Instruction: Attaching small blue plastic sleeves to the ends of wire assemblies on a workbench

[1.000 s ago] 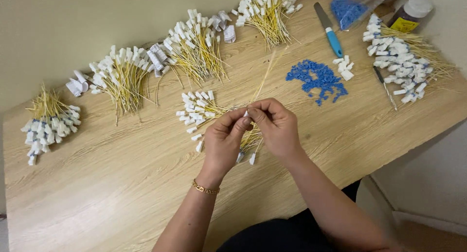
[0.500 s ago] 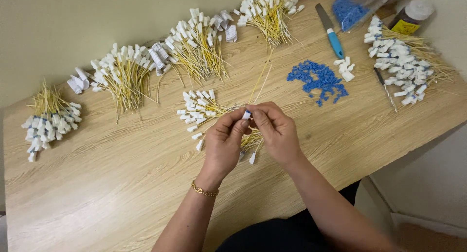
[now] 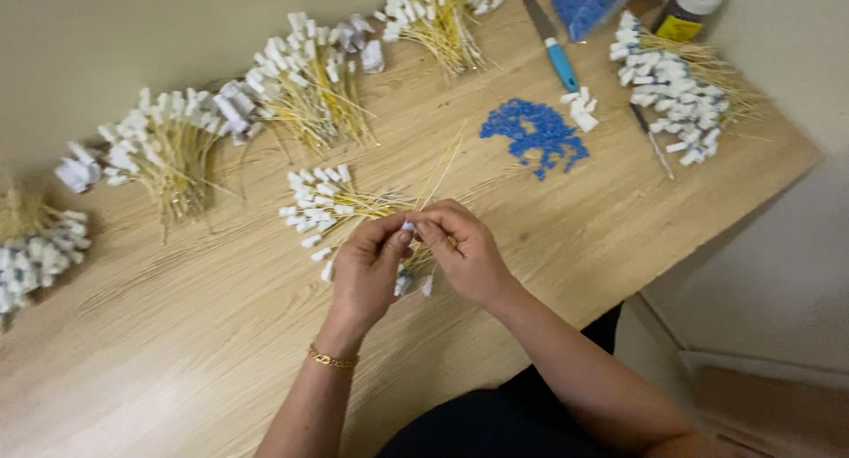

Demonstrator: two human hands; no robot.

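Small white connector (image 3: pixel 409 226) on a yellow wire, pinched between fingertips of left hand (image 3: pixel 367 277) and right hand (image 3: pixel 469 255), above the table's (image 3: pixel 177 352) near edge. Finished bundles (image 3: pixel 309 87) fanned along the far edge; blue pieces (image 3: pixel 535 135) unused, loose bundle (image 3: pixel 332 202) apparently left to do.

Light wooden table (image 3: pixel 177 352) against plain beige wall (image 3: pixel 133 34).
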